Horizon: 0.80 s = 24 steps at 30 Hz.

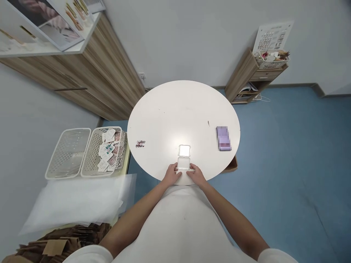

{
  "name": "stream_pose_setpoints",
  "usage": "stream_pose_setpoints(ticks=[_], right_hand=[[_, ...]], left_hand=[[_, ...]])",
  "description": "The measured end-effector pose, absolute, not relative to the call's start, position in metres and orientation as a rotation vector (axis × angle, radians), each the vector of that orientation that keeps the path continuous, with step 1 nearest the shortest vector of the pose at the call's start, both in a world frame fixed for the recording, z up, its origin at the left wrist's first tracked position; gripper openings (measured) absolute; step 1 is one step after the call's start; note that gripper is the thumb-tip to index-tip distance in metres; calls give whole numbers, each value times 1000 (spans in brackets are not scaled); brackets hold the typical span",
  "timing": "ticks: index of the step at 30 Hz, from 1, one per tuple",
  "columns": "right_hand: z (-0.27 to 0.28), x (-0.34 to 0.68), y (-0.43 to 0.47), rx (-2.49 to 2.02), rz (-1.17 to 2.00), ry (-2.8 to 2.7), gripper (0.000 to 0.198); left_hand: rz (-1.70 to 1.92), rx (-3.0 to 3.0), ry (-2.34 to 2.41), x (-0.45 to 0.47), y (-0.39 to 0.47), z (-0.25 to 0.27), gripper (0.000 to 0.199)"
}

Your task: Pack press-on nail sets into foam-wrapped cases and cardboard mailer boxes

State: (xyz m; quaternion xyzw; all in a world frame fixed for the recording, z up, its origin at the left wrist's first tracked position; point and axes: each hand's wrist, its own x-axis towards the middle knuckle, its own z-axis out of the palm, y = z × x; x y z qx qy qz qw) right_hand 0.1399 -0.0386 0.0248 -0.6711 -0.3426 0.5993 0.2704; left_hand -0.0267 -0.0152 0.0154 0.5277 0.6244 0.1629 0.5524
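A small clear hinged plastic case (183, 163) rests near the table's front edge, its lid (184, 151) swung back and pointing away from me. My left hand (171, 175) grips the case at its left side with curled fingers. On the opposite side, my right hand (196, 176) holds the right edge, thumb near the front corner. The inside of the case looks bare. Left of it, two short rows of small dark, shiny pieces (140, 144) lie on the table; they look like press-on nails.
The round white table (181, 106) also bears a pixelated purple item (224, 138) at right and a tiny dark object (208, 123). At left stand a basket of small packets (108, 149), another white basket (68, 153), plastic sheets (74, 201) and brown bags (55, 247).
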Motion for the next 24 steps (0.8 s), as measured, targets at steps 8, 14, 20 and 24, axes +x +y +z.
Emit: stream_pose_setpoints(ticks=[8,14,20,24], right_hand=[[26,154,4,-1729,1591,-1027,45],[22,160,21,-1722,1602,-1007,49],[19,159,22,-1679,1589,-1030,46],[15,158,19,-1633,1565,-1028,46]], left_hand=[[484,1177,1539,-5,14,19,49],[494,1169,1580,3,30,23,48],[473,1151,1599,2,33,26,48],[477,1122,1623,3,31,25,54]])
